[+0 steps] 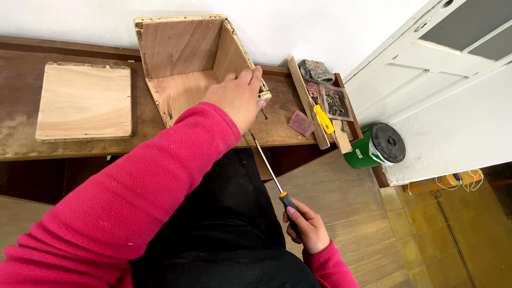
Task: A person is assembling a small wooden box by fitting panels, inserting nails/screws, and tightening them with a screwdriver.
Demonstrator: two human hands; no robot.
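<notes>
An open plywood box (184, 58) lies on its side on a dark wooden bench (16, 101). My left hand (237, 96), in a pink sleeve, rests on the box's lower right corner, fingers bent over its edge. My right hand (305, 226) grips the black and orange handle of a long screwdriver (266, 168). Its thin shaft slants up toward the box corner, and the tip is hidden under my left hand. A small screw (265, 114) lies on the bench just right of that hand.
A flat plywood panel (84, 101) lies on the bench at the left. To the right sit a yellow-handled tool (323, 119), a wooden strip (308, 101), a clear box of small nails (335, 104), a grey cloth (316, 70) and a reddish block (302, 123). A green container (365, 154) stands by the white door (426, 80).
</notes>
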